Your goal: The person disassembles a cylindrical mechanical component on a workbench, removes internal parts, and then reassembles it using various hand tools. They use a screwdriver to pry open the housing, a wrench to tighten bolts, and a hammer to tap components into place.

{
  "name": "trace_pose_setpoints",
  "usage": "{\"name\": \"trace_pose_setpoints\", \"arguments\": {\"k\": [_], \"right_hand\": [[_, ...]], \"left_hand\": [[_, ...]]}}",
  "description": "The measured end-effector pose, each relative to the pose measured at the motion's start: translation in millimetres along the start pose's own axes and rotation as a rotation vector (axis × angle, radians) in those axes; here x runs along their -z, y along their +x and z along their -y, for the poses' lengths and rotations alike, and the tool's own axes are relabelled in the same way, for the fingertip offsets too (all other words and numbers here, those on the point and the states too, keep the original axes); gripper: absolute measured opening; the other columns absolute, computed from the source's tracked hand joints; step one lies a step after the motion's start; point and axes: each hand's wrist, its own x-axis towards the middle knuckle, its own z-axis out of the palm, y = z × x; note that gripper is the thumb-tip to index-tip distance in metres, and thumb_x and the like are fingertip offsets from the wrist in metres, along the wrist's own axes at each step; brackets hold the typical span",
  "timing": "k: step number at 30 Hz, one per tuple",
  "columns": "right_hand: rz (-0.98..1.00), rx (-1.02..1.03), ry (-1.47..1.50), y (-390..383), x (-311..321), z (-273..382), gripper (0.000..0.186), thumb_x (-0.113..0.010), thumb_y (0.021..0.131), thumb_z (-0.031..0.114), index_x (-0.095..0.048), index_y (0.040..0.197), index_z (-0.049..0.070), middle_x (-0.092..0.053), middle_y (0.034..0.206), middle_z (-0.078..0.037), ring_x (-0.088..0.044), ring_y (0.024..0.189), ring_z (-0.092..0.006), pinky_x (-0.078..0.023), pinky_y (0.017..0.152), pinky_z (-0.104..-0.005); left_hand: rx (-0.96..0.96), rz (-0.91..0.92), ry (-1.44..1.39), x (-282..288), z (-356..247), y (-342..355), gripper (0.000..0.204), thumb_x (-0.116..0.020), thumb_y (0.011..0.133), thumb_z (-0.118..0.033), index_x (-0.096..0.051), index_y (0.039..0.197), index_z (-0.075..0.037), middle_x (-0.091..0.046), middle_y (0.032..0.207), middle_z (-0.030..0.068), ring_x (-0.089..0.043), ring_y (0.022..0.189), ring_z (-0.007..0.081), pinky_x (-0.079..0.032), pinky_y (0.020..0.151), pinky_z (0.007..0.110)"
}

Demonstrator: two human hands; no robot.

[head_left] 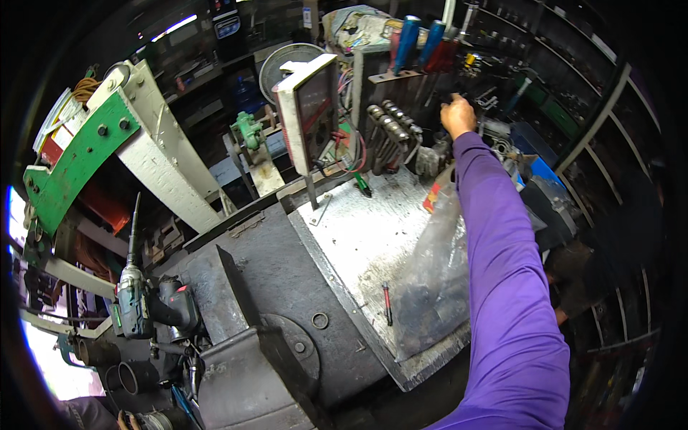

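Note:
My right arm in a purple sleeve stretches far across the bench. At its end my right hand (459, 117) is closed beside the tool rack at the back. What its fingers hold, if anything, is hidden. Left of the hand, screwdrivers with blue handles (407, 44) stand upright in a metal rack (396, 76). A row of sockets (389, 123) sits lower, near the hand. Under my forearm lies a clear plastic bag (433, 287) with dark contents, on a light metal-topped board (373, 240). A red and black screwdriver (388, 304) lies beside the bag. My left hand is out of view.
A cordless power tool (136, 304) with a long bit stands at the left. A metal ring (319, 320) lies on the dark bench (279, 247). A white-framed lamp (307, 107) rises at the board's back edge. Another person's hand (129, 420) shows at lower left.

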Motion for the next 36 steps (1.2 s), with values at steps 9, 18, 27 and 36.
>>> {"name": "trace_pose_setpoints", "arguments": {"k": [9,18,27,36], "right_hand": [[-0.183,0.115,-0.070,7.8,-19.3,-5.1,0.037,-0.071,0.099,0.033,-0.078,0.130,0.015,-0.079,0.122,-0.022,-0.074,0.116,-0.0453,-0.059,0.102,-0.0538],[0.096,-0.102,0.952,-29.1,91.4,-12.5,0.022,-0.076,0.106,0.025,-0.077,0.113,0.005,-0.078,0.096,-0.007,-0.073,0.083,-0.0188,-0.062,0.079,-0.0379],[1.106,-0.295,1.949,-306.4,194.1,67.9,0.038,-0.051,0.118,0.039,-0.068,0.127,0.007,-0.072,0.112,-0.016,-0.069,0.090,-0.0245,-0.058,0.079,-0.0372],[1.600,-0.058,1.685,-472.1,278.2,209.1,0.042,-0.059,0.114,0.037,-0.063,0.137,0.002,-0.073,0.098,-0.012,-0.061,0.064,-0.0138,-0.046,0.058,-0.0311]], "left_hand": [[0.009,0.083,-0.065,-3.6,49.3,37.2,0.051,-0.068,0.111,-0.027,-0.059,0.153,0.000,-0.069,0.144,0.0187,-0.062,0.132,0.0291,-0.045,0.118,0.038],[-0.035,0.027,-0.091,-16.3,68.3,44.4,0.050,-0.069,0.110,-0.025,-0.060,0.151,0.002,-0.069,0.144,0.0184,-0.064,0.130,0.0271,-0.047,0.116,0.037],[-0.038,-0.113,-0.026,-31.1,33.6,11.4,0.046,-0.074,0.106,-0.025,-0.067,0.141,0.003,-0.070,0.141,0.0208,-0.065,0.131,0.0344,-0.048,0.115,0.042],[-0.107,-0.064,-0.107,-11.9,-35.2,-14.6,0.052,-0.082,0.093,-0.026,-0.071,0.140,-0.007,-0.065,0.148,0.0204,-0.060,0.140,0.0369,-0.046,0.119,0.045]]}}
